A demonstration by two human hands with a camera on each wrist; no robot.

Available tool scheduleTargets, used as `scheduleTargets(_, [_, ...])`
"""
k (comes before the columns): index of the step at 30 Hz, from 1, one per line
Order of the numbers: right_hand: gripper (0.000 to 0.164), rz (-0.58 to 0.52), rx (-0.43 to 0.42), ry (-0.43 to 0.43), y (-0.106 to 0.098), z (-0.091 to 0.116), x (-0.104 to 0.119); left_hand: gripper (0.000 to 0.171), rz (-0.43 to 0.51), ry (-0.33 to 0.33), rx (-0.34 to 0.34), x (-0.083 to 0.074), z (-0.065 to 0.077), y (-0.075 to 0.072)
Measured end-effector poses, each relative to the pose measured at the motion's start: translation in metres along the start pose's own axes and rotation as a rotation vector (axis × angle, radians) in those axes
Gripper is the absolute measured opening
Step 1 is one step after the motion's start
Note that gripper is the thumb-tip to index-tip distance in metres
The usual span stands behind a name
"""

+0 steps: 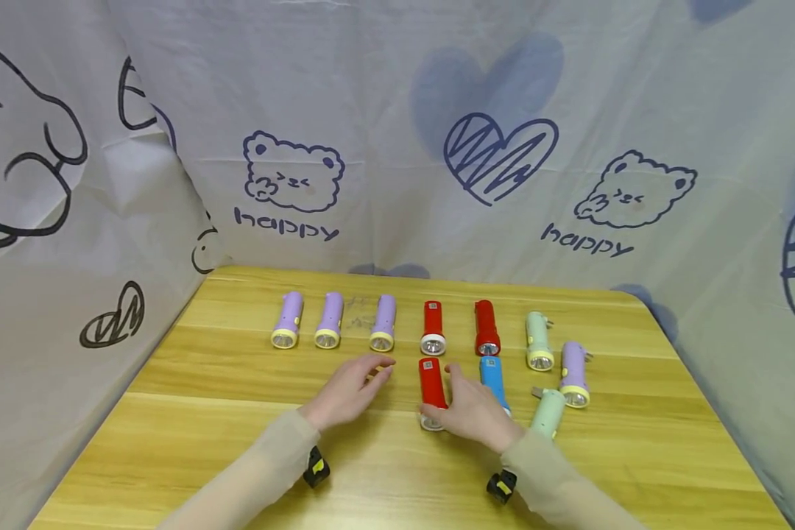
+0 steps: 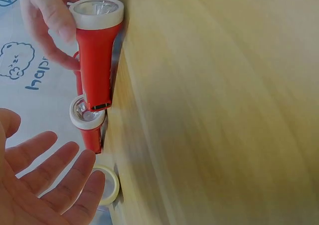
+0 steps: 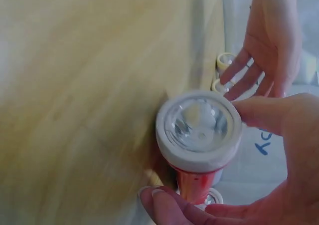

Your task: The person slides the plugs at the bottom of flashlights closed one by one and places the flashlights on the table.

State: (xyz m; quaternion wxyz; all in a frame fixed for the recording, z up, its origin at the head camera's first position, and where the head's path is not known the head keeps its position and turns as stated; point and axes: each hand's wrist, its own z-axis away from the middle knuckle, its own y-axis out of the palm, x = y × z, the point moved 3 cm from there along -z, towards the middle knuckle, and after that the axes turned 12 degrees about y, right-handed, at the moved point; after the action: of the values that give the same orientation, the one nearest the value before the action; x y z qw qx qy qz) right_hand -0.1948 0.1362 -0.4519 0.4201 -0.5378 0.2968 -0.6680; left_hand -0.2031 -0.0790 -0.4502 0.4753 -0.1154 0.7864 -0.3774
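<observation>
My right hand [image 1: 473, 408] has its thumb at the white head of a red flashlight [image 1: 432, 383] and its fingers around the other side, holding it at the tabletop. In the right wrist view the thumb meets the white rim while the fingertips [image 3: 158, 191] lie beside the red body. A blue flashlight [image 1: 493, 379] lies just right of that hand, its front end partly hidden. My left hand [image 1: 350, 394] hovers to the left, fingers spread and relaxed, with nothing in it. Farther back, another red flashlight [image 1: 433, 327] with a white head lies in line with the held one.
Purple flashlights [image 1: 329, 320] lie in a row at the back left. An all-red flashlight [image 1: 486, 327], a green one [image 1: 539, 340], a purple one [image 1: 574, 373] and another green one [image 1: 548, 412] lie to the right. A printed cloth [image 1: 384, 147] hangs behind the wooden table [image 1: 212, 412].
</observation>
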Motion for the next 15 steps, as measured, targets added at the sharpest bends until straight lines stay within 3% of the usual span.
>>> scheduleTargets(6, [0.083, 0.005, -0.027, -0.075, 0.005, 0.007, 0.002, 0.034, 0.01, 0.013, -0.001, -0.002, 0.0, 0.004])
scheduleTargets(15, [0.078, 0.032, -0.074, -0.109, 0.009, 0.012, 0.007, 0.037, 0.031, 0.001, 0.009, -0.001, 0.001, 0.008])
